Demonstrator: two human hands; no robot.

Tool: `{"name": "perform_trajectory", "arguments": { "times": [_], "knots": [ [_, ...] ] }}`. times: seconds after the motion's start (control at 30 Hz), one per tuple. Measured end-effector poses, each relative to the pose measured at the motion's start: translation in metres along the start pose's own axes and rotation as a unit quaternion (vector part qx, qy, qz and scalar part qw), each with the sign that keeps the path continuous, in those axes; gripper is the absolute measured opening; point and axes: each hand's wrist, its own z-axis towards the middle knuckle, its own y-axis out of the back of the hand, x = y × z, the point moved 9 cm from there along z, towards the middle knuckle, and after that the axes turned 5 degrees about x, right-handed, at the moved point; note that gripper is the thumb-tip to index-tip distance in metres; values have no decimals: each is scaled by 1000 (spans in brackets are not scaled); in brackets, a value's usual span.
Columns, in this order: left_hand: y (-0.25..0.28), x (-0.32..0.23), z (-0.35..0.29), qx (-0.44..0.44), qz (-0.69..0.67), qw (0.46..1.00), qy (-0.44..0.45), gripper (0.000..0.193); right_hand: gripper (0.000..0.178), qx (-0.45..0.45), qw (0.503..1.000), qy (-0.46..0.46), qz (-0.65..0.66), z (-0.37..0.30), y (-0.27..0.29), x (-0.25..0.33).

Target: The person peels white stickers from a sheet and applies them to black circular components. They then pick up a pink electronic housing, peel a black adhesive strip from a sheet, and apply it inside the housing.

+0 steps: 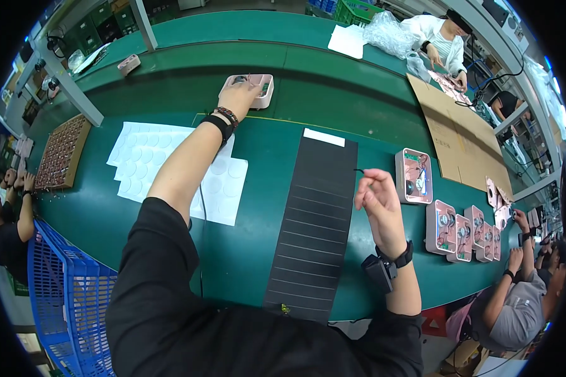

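My left hand reaches far forward and grips a pink open casing at its near left side. Green and dark parts show inside that casing, and my fingers are partly hidden in it. My right hand is raised, its fingertips pinched on a small black strip. Just left of and below it lies a long black sheet divided by crosswise lines, with a white band at its far end. Another pink casing with a round speaker and a green board sits to the right of my right hand.
White sheets of round stickers lie under my left forearm. Several filled pink casings are grouped at right, near a cardboard sheet. A box of small parts and a blue crate are at left. Co-workers sit on both sides.
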Motion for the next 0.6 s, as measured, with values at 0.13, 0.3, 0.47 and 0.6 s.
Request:
{"name": "perform_trajectory", "arguments": {
  "times": [0.13, 0.3, 0.47, 0.6],
  "knots": [
    [32, -46, -20, 44, -11, 992, -117, 28, 42, 37, 998, -17, -42, -22, -15, 9],
    [148, -124, -102, -64, -72, 968, -232, 22, 56, 26, 956, 48, -288, -48, -38, 15],
    [212, -192, -203, 20, -163, 935, -313, 12, 67, -77, 927, 68, -360, -59, -30, -11],
    [215, -188, -233, 50, -214, 898, -381, 8, 77, -2, 946, 15, -323, -69, -40, -26]
  ]
}}
